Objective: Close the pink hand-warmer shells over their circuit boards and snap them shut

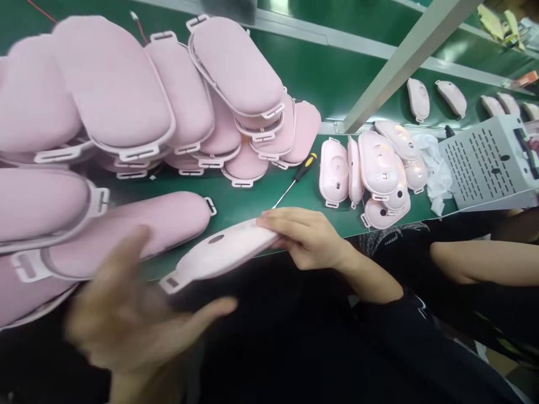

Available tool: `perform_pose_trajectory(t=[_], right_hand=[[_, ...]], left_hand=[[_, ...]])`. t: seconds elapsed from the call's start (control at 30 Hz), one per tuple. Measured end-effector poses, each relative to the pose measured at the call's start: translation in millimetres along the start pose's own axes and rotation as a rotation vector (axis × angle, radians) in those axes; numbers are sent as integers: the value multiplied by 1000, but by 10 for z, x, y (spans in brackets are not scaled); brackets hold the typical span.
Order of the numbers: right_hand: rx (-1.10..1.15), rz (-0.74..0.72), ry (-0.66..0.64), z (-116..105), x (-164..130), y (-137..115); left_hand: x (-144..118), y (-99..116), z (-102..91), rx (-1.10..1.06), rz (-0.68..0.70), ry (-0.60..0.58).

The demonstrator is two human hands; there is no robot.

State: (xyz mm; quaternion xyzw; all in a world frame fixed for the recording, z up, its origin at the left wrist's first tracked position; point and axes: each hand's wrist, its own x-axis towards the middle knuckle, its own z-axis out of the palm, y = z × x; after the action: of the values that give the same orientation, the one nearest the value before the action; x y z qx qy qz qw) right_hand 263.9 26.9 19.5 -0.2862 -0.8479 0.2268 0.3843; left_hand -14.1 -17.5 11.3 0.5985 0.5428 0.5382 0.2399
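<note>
Pink shell (219, 255) gripped at its 3 o'clock end by right hand (309, 238) | left hand (135, 314) open, blurred, at shell's 7 o'clock | screwdriver (297, 178) on tabletop (261, 196) at shell's 1 o'clock

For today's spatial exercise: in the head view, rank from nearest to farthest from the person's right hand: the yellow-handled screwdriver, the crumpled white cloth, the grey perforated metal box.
1. Yellow-handled screwdriver, just above the right hand.
2. Crumpled white cloth, farther right.
3. Grey perforated metal box, far right.

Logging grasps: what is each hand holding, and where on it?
Right hand pinches one end of the pink shell with its fingers. Left hand, blurred, open, holds nothing.
</note>
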Motion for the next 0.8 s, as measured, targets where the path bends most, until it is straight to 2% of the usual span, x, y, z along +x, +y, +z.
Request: perform_pose_trajectory(t=[0.03, 0.1, 0.17, 0.23, 0.37, 0.43, 0.5, 0.53, 0.6, 0.67, 0.73, 0.8], right_hand=[[-84, -33, -9, 9, 6, 10], [-208, -69, -32, 76, 50, 49], [-260, -66, -44, 188, 113, 109], [-256, -50, -72, 293, 169, 182], [-82, 21, -193, 317, 153, 302], [52, 100, -140, 249, 59, 311], [169, 144, 4, 175, -50, 267], [209, 132, 74, 145, -93, 226], [227, 62, 162, 107, -132, 126], [166, -1, 195, 90, -104, 35], [74, 4, 198, 73, -32, -16], [0, 25, 156, 32, 57, -29]], left_hand=[[56, 38, -37, 100, 85, -78], [157, 82, -40, 267, 357, -180], [208, 63, 25, 377, 543, -145], [181, -33, 99, 406, 495, -48], [-22, -356, 121, 248, 195, 72], [-102, -447, 70, 109, 59, 132], [-116, -405, 5, 64, 8, 116], [-95, -333, -24, 96, 28, 65], [-14, -130, -46, 220, 120, -126], [84, 58, 14, 282, 300, -226], [149, 132, 157, 246, 464, -164], [152, 72, 337, 178, 520, -27]])
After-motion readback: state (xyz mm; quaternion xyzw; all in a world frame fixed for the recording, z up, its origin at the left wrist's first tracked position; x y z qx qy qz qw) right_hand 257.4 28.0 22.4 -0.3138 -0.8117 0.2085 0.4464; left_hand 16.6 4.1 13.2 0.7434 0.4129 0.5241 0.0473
